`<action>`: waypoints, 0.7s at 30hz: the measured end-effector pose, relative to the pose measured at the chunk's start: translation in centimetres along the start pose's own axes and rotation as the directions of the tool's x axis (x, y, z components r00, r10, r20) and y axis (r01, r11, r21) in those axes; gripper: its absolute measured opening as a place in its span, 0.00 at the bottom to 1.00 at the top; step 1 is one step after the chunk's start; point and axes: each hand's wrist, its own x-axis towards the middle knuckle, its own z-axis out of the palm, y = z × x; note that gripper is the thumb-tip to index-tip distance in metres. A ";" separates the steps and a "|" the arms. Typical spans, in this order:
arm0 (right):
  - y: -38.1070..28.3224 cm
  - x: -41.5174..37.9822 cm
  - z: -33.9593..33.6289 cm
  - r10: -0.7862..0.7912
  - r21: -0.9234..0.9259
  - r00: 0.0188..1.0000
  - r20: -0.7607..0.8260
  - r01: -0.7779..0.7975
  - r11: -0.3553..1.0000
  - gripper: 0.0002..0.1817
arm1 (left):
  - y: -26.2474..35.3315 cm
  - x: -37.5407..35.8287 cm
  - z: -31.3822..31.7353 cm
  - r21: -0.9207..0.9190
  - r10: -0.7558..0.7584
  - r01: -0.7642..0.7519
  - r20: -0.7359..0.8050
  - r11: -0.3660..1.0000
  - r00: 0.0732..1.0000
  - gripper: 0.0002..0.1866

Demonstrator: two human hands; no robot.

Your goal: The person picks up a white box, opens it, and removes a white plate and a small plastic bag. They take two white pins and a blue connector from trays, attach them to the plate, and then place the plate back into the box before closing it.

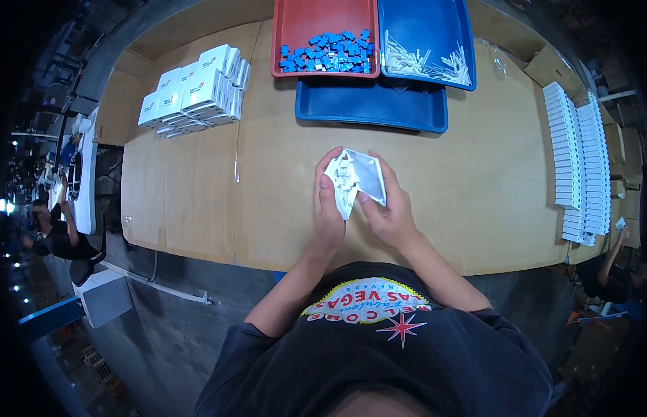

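A small white hinged plastic case (348, 178) is held above the cardboard-covered table, spread like a book. White moulded shapes show in its left half, while the right half is a flat greyish panel with a white rim. My left hand (327, 208) is closed around the left half, thumb along its edge. The right half is gripped by my right hand (393, 215), with the thumb near the middle of the case. Whether any loose part sits inside is too small to tell.
Beyond my hands are a red tray (323, 15) of blue pieces, a blue tray (424, 21) of thin white sticks and a lower blue tray (372, 108). White boxes (188, 94) are stacked at the left, more white boxes (567, 153) at the right. People sit at both sides.
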 end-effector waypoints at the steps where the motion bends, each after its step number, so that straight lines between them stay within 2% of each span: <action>1: 0.4 0.2 -0.2 0.033 -0.013 0.999 -0.019 -0.033 0.999 0.31 | -0.2 0.1 -0.2 0.002 -0.007 0.007 -0.001 1.000 1.000 0.34; 4: 1.7 1.1 -0.8 -0.028 -0.157 0.986 -0.163 0.002 0.988 0.32 | -0.6 0.5 -0.5 0.077 -0.024 0.029 -0.071 0.997 0.997 0.34; 5: 1.7 1.4 -0.9 0.003 -0.095 0.971 -0.240 -0.026 0.995 0.28 | -0.7 0.6 -0.6 0.111 -0.026 0.038 -0.106 0.993 0.994 0.34; 8: 4.0 1.6 -3.2 0.158 -0.190 0.978 -0.135 -0.182 0.965 0.26 | -1.0 0.7 -1.7 0.270 0.040 -0.004 -0.127 0.963 0.991 0.33; 9: 4.9 1.4 -3.4 0.116 -0.224 0.975 -0.188 -0.157 0.962 0.22 | -1.3 0.5 -2.4 0.332 0.057 -0.018 -0.107 0.943 0.993 0.31; 12: 4.8 0.5 -3.8 0.194 -0.277 0.963 -0.185 -0.240 0.931 0.24 | -2.1 -0.6 -4.8 0.488 0.115 -0.074 -0.056 0.870 0.992 0.25; 15: 7.5 -2.6 -4.2 0.041 -0.693 0.985 -0.168 -0.148 0.705 0.27 | -2.2 -2.0 -7.0 0.574 0.177 -0.108 -0.065 0.811 0.982 0.21; 18: 6.3 -5.0 -4.8 0.164 -0.782 0.977 -0.134 -0.206 0.589 0.31 | -0.2 -3.0 -8.0 0.901 0.236 -0.138 0.042 0.411 0.971 0.19; 19: 5.8 -5.5 -4.7 0.108 -0.810 0.984 -0.141 -0.177 0.559 0.29 | 0.0 -3.4 -8.5 0.930 0.221 -0.155 0.083 0.334 0.972 0.19; 21: 5.8 -6.3 -5.3 0.139 -0.798 0.990 -0.018 -0.098 0.595 0.27 | 0.7 -4.1 -9.9 0.934 0.079 -0.333 0.325 0.130 0.943 0.20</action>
